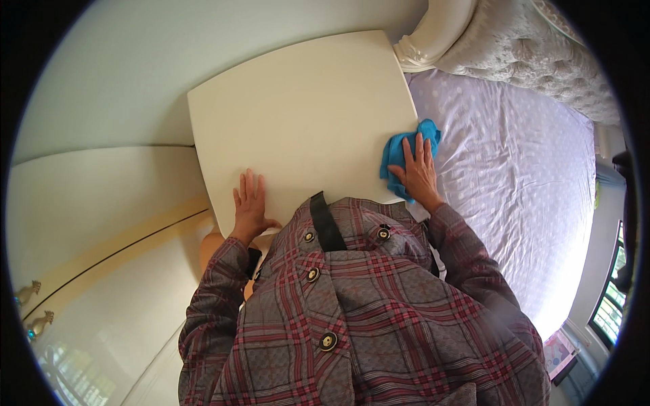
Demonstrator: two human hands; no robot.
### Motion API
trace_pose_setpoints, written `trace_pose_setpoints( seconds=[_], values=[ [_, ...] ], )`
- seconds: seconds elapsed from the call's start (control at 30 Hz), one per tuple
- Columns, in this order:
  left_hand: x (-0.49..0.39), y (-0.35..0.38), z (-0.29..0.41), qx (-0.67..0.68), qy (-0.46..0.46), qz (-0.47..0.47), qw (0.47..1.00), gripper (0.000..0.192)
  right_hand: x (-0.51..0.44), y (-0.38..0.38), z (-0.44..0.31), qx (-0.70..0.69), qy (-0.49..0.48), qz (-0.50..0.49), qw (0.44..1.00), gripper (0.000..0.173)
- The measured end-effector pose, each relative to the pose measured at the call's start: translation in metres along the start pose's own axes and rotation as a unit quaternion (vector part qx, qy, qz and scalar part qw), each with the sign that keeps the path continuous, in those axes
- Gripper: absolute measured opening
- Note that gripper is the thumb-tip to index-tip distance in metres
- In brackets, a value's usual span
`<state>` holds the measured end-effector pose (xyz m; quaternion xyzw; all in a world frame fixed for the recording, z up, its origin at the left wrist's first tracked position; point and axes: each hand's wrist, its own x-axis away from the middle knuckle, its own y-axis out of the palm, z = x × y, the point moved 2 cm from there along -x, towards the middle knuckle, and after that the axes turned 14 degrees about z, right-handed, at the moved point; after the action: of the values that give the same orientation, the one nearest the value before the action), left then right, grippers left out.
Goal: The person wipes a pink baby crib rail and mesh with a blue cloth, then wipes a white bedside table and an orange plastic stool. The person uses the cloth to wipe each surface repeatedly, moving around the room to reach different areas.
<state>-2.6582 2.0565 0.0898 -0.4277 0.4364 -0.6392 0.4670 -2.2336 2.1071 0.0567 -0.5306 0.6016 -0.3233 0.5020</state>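
Note:
A cream-white nightstand top (304,106) with curved edges lies before me. My left hand (250,205) rests palm down near its front left corner, fingers apart, holding nothing. On the right side, my right hand (419,170) presses flat on a crumpled blue cloth (393,157), its fingers spread over the fabric. The cloth lies on the right edge of the top, and part of it reaches past the edge towards the bed.
To the right is a bed with a pale lilac dotted sheet (497,167) and a tufted headboard (528,56) with a carved white post (431,35). A glossy white cabinet (127,223) with ornate handles stands at left. A wall (152,56) rises behind the nightstand.

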Motion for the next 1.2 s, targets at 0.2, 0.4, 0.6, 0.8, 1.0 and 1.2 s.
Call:
trace_pose_setpoints(
  seconds=[0.2,0.4,0.6,0.8,1.0,1.2],
  values=[
    [-0.006,-0.002,0.007,-0.039,-0.011,-0.034,0.999,0.139,-0.077,0.034,0.016,-0.002,0.018,0.023,1.000,0.081],
    [-0.004,0.000,0.013,-0.056,-0.027,-0.050,0.997,0.140,-0.160,0.057,0.020,-0.032,-0.025,0.015,0.999,0.079],
    [0.002,0.005,0.014,-0.081,-0.032,-0.054,0.995,0.142,-0.219,0.069,0.028,-0.087,0.004,-0.005,0.996,0.083],
    [0.003,0.008,0.010,-0.096,-0.043,-0.067,0.992,0.143,-0.200,0.073,0.042,-0.174,0.007,0.091,0.980,0.080],
    [0.006,0.008,0.003,-0.059,-0.038,-0.053,0.996,0.144,-0.126,0.070,0.091,-0.417,0.170,-0.119,0.885,0.068],
    [0.004,0.009,-0.003,-0.038,-0.015,-0.031,0.999,0.143,-0.029,0.053,0.089,-0.512,0.358,-0.114,0.772,0.043]
  ],
)
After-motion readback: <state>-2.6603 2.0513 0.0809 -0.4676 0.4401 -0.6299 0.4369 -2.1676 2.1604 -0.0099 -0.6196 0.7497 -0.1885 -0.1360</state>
